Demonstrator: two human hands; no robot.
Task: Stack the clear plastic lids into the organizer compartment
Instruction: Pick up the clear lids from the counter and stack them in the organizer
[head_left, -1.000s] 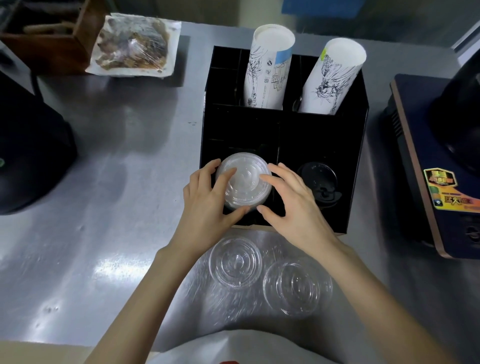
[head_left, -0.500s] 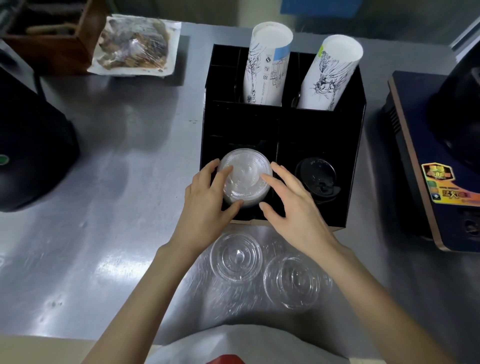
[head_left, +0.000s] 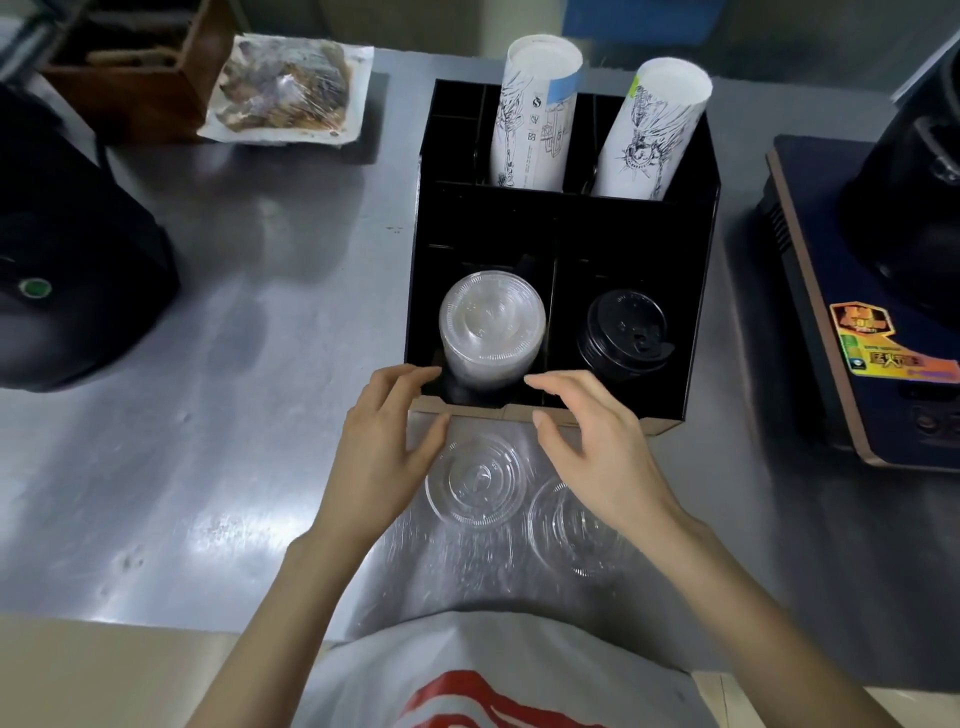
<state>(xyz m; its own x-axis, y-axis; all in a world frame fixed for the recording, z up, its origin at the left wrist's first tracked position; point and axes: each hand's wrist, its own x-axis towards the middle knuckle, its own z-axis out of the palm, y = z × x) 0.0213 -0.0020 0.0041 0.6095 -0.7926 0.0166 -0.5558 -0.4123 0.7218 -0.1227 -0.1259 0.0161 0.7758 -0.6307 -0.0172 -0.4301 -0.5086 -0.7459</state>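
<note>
**Lid stack seated, two lids left**

Both hands, left and right, hover open and empty. The clear lid stack stands in the organizer's front-left compartment, seemingly leaning; it could topple. Two loose lids lie on the desk.

Both forearms reach in from 6 o'clock toward 12. The left hand is palm-down, fingers loosely spread and curled, thumb angled toward 3 o'clock, holding nothing. The right hand mirrors it, empty, fingers extended toward 10 o'clock, thumb pointing toward 9
</note>
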